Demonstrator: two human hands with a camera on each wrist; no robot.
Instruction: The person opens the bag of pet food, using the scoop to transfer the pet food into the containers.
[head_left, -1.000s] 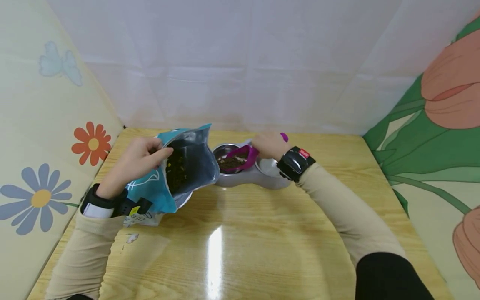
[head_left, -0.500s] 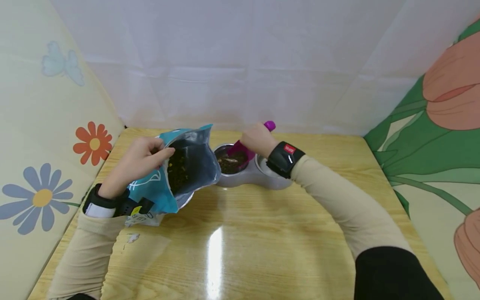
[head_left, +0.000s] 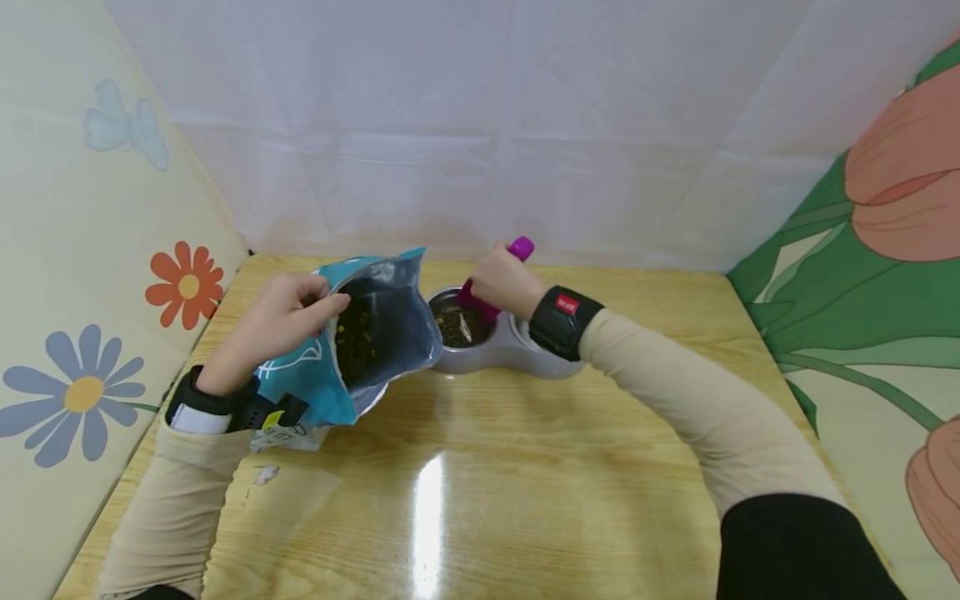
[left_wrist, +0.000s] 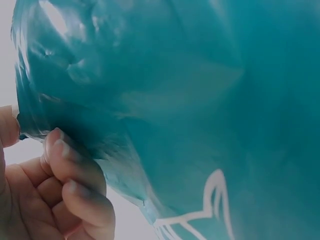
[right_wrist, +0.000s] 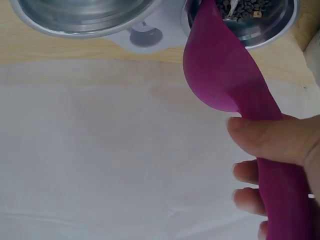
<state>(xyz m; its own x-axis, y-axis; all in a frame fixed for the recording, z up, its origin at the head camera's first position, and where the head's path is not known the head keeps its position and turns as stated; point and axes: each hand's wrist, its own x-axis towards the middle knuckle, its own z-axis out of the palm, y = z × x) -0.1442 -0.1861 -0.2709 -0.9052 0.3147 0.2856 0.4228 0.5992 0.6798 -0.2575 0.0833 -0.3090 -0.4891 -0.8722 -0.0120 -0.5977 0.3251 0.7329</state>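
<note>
My left hand (head_left: 281,327) pinches the rim of a blue foil pet food bag (head_left: 309,385), tilted with its mouth toward the right. Dark kibble with yellow bits (head_left: 354,346) shows inside it. My right hand (head_left: 504,282) grips the handle of a purple scoop (right_wrist: 225,75), tipped steeply with its lip down at the left steel bowl (right_wrist: 272,31). In this bowl lies dark kibble (right_wrist: 245,10) with a pale, fish-like piece (head_left: 465,327) on top. The scoop's inside is hidden. In the left wrist view, thumb and fingers hold the bag's edge.
Both bowls sit in a grey double stand (head_left: 498,358) near the back of the wooden table (head_left: 540,483). The right steel bowl (right_wrist: 90,17) is partly behind my right wrist. A white sheet (head_left: 480,133) hangs behind; painted panels (head_left: 840,317) flank both sides.
My right hand has moved left and turned, tipping the scoop from nearly level to steep. The pale piece and kibble have slid from scoop into the left bowl. Left hand and bag stay put.
</note>
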